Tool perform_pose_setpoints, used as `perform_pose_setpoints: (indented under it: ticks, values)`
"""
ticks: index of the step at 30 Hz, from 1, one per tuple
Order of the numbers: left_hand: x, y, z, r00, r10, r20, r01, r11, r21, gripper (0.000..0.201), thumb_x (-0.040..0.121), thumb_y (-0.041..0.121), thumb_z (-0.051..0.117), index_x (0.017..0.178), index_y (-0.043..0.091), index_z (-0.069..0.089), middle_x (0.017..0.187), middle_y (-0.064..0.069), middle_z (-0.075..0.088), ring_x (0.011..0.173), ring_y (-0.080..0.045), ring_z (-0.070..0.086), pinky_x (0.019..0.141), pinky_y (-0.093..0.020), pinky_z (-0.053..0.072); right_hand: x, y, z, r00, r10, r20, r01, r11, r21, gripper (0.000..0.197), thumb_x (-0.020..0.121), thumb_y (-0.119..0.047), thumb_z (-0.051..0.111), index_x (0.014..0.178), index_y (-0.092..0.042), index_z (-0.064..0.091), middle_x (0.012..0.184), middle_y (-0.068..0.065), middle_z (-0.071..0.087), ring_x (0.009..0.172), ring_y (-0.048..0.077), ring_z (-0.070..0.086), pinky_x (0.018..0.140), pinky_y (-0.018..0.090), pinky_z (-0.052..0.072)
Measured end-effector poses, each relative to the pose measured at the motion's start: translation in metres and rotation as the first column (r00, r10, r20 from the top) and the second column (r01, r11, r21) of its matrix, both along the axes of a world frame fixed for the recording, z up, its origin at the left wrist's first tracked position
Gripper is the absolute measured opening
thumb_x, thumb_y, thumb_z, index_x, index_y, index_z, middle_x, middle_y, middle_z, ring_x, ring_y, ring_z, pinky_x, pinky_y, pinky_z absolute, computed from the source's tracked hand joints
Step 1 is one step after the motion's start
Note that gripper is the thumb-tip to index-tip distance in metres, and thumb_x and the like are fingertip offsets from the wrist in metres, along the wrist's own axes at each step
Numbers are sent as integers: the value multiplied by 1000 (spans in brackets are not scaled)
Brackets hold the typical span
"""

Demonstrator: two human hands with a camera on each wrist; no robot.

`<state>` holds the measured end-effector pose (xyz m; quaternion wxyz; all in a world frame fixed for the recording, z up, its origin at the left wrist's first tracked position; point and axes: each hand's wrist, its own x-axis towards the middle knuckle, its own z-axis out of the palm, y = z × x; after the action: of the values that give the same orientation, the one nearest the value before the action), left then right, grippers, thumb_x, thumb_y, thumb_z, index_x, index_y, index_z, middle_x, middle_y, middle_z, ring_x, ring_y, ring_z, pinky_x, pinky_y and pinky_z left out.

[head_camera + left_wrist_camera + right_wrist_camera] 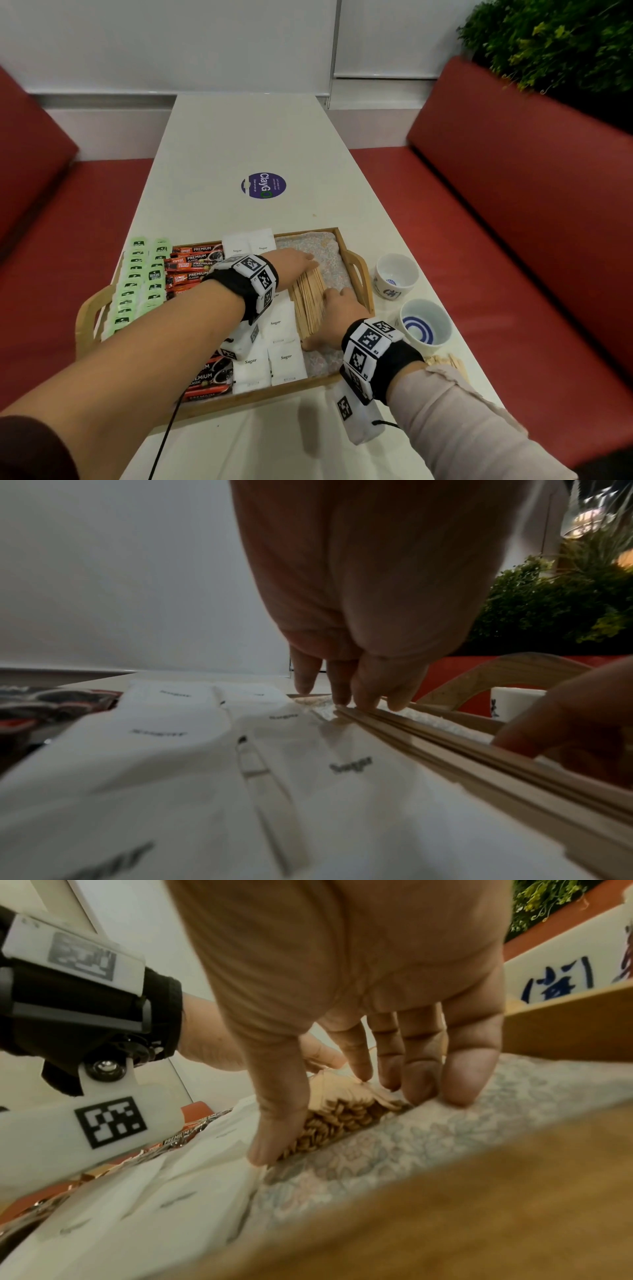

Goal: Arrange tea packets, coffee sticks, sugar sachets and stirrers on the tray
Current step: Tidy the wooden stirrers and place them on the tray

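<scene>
Right wrist alone shows stirrers [337, 1119] end-on, right hand [349, 988] pinching them, left hand [296, 262] flat-fingered

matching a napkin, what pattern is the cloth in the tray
The cloth has a pale floral print; right wrist view shows it best.
</scene>
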<state>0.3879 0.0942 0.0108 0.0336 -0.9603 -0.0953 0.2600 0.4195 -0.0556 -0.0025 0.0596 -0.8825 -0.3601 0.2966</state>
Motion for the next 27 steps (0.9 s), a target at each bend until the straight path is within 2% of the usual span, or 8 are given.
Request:
perform_pose_setpoints:
  ticks: [4, 9, 12, 15, 17, 19, 21, 27]
  values:
    - [-2, 0, -4, 998, 32, 46, -32, 999, -3, 65, 93, -7, 42, 151, 10, 18, 159, -8, 15, 142, -27, 26, 115, -36, 25, 0, 1, 0, 1000, 3, 4, -3, 1000, 7, 95, 64, -41, 83, 140, -16, 30, 138, 4, 31, 123, 25, 47, 96, 37, 46]
    - [-6, 1, -5, 984, 76, 160, -73, 997, -26, 65, 92, -8, 40, 150, 10, 19, 157, -7, 20, 139, -27, 33, 114, -45, 26, 2, -1, 1, 1000, 19, -9, -19, 1000, 6, 100, 62, -42, 84, 141, -16, 28, 140, 4, 30, 125, 24, 45, 95, 37, 46]
    - [-10, 1, -3, 967, 98, 233, -89, 995, -48, 70, 88, -12, 41, 150, 13, 19, 158, -7, 19, 142, -24, 27, 115, -43, 22, 3, -3, 5, 1000, -1, -7, 2, 999, 55, 97, 65, -47, 80, 141, -15, 28, 142, 7, 32, 126, 24, 44, 100, 36, 44]
    - [-19, -5, 3, 889, 260, 378, -189, 959, -213, 66, 91, -11, 37, 148, 18, 28, 154, -6, 30, 140, -23, 32, 113, -34, 27, 2, -8, 15, 998, -64, -23, 68, 973, 221, 78, 78, -40, 72, 141, -16, 33, 141, 6, 39, 124, 22, 47, 101, 33, 42]
    - [-28, -13, 9, 779, 417, 468, -257, 893, -369, 57, 93, -5, 37, 143, 21, 40, 147, -5, 43, 133, -21, 43, 106, -30, 35, 0, -15, 26, 990, -135, -29, 137, 930, 342, 57, 85, -36, 66, 135, -19, 43, 131, 3, 52, 113, 19, 55, 91, 30, 46]
    - [-38, -22, 15, 698, 492, 520, -256, 850, -460, 46, 95, 2, 39, 136, 18, 50, 136, -3, 54, 122, -19, 52, 97, -26, 40, -2, -25, 37, 982, -188, -13, 177, 901, 397, 43, 88, -36, 61, 127, -21, 49, 118, 1, 60, 100, 18, 59, 81, 27, 45]
    - [-46, -35, 23, 671, 482, 563, -224, 856, -466, 38, 94, 6, 43, 129, 15, 55, 126, -3, 60, 115, -18, 55, 93, -23, 39, -6, -36, 44, 977, -211, 15, 185, 887, 423, 38, 89, -36, 60, 123, -21, 52, 112, 1, 63, 93, 17, 59, 79, 27, 45]
    - [-63, -83, 32, 667, 473, 576, -182, 853, -490, 28, 95, 13, 48, 120, 14, 59, 115, -3, 63, 102, -19, 58, 84, -22, 40, -23, -78, 53, 963, -264, 46, 216, 866, 451, 31, 88, -32, 61, 115, -20, 55, 107, 1, 63, 97, 21, 61, 81, 32, 49]
